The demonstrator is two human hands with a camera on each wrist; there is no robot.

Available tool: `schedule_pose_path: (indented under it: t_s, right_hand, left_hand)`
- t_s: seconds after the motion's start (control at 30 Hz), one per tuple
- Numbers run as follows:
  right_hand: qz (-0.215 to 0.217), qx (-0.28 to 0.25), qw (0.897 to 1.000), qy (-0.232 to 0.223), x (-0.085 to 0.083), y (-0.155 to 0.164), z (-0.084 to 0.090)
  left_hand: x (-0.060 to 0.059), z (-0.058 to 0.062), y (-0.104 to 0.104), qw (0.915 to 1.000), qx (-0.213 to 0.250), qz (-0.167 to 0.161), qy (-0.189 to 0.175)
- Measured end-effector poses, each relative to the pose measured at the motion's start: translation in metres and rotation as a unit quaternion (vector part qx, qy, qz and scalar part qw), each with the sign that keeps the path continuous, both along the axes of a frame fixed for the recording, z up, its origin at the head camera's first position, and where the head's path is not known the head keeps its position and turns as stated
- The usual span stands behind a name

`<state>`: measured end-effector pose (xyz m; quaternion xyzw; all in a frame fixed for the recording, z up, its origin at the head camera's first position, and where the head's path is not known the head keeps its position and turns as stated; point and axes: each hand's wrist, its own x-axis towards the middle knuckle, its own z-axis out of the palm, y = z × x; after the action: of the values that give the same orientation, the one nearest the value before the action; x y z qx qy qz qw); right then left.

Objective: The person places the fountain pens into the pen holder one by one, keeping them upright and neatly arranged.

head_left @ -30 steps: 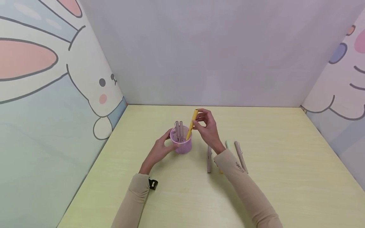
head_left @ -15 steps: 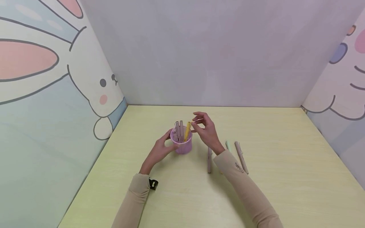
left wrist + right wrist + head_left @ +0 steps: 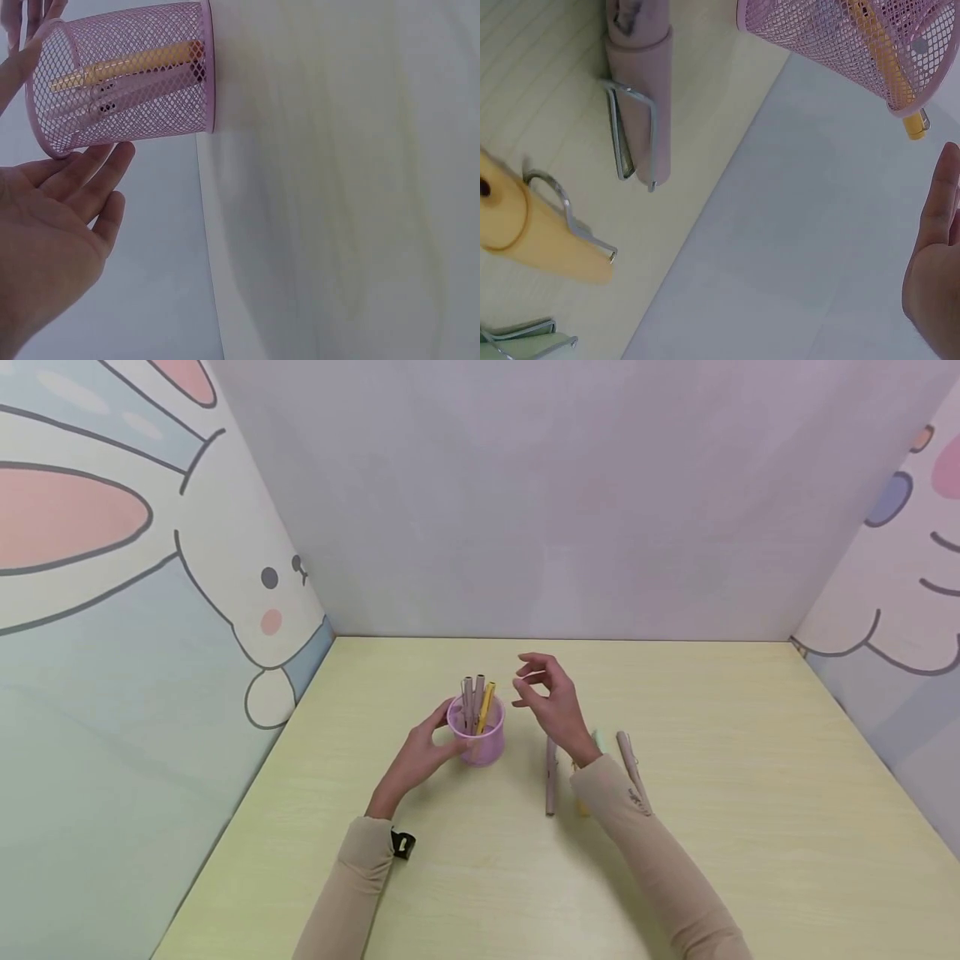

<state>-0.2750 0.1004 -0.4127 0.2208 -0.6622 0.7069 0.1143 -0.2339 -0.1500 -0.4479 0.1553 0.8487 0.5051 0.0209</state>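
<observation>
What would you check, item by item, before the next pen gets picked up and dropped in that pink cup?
1. Right hand free: ok, it holds nothing.
2. Pink mesh cup upright on the table: ok.
3. Left hand steadying the cup: ok, fingers touch its side.
4. Yellow pen settled inside the cup: ok, beside the mauve pens.
5. Pens left to take: ok, a mauve pen on the table lies near the right wrist.
6. How many pens lie under the right sleeve: cannot tell.
</observation>
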Motion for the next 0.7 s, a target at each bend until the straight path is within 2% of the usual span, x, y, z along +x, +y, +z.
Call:
schedule_pose_path:
  t_s: [0.7]
  right_hand:
    - [-0.019,-0.006,1.0,0.001,-0.001,0.031,-0.004]
  left_hand:
    - [0.001,0.001,0.0,0.9998,-0.005,0.004,-0.018]
